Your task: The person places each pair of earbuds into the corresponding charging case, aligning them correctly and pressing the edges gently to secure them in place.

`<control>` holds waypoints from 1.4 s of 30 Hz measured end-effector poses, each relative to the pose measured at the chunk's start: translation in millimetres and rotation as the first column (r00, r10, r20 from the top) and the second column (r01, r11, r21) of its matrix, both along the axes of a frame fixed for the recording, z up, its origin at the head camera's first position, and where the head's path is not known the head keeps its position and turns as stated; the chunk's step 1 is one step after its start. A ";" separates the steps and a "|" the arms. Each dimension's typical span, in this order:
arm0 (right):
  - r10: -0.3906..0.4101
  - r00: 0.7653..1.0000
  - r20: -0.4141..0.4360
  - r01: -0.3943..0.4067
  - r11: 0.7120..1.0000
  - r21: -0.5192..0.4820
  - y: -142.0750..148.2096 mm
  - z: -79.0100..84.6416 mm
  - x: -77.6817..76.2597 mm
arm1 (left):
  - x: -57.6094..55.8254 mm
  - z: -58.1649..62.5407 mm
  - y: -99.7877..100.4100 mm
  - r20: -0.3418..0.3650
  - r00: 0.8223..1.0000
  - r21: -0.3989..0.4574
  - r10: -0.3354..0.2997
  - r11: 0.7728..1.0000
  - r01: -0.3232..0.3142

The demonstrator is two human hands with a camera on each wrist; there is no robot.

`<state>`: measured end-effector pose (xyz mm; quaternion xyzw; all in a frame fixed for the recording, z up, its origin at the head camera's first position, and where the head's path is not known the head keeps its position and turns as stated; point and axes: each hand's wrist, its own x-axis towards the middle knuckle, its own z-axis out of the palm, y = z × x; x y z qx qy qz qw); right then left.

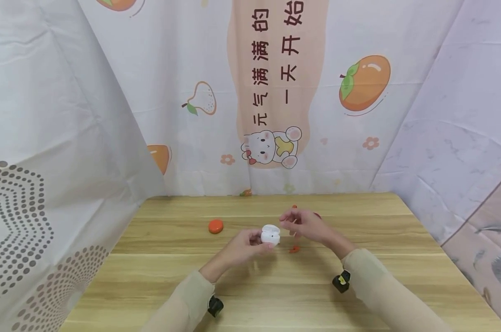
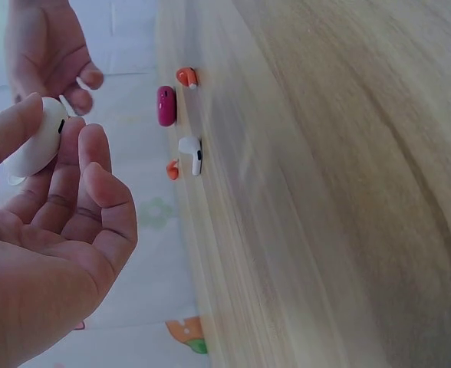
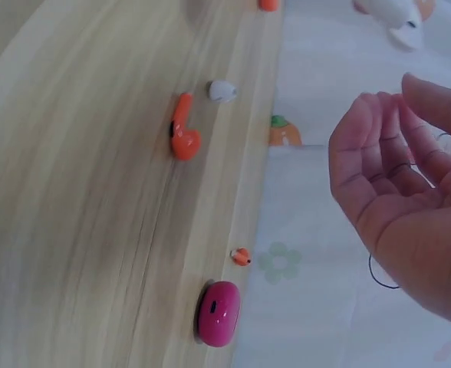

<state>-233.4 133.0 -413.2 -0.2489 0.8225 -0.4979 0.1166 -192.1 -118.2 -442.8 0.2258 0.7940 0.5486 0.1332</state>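
My left hand point(image 1: 250, 244) grips a white earbud case point(image 1: 270, 236) between thumb and fingers, above the table. The lid of the case stands raised in the head view. Just right of it hovers my right hand point(image 1: 304, 224), fingers loosely bent, with nothing visible in them. In the right wrist view its thumb is near the fingertips. Below lie an orange earbud point(image 3: 184, 130) and a white earbud point(image 3: 222, 90) on the wood. A second orange earbud point(image 3: 241, 256) lies beside a glossy pink case point(image 3: 219, 314).
An orange round case point(image 1: 215, 226) sits on the wooden table point(image 1: 171, 263), left of my left hand. Printed cloth point(image 1: 209, 152) hangs behind the table's far edge, with more cloth on both sides. A black wrist camera point(image 1: 341, 281) hangs below the right sleeve.
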 end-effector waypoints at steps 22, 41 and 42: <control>0.256 0.864 -0.433 0.037 0.827 0.561 -24.7 -42.5 -16.4 | 3.0 1.7 -2.7 0.014 1.000 0.004 0.020 1.000 -0.020; 0.198 0.852 -0.484 0.098 0.849 0.519 -32.5 -50.3 -6.6 | 4.9 1.9 -0.4 0.015 1.000 0.007 0.015 1.000 -0.015; 0.179 0.859 -0.480 0.112 0.849 0.517 -33.9 -50.8 -6.1 | 4.8 1.9 -0.1 0.017 1.000 0.008 0.015 1.000 -0.015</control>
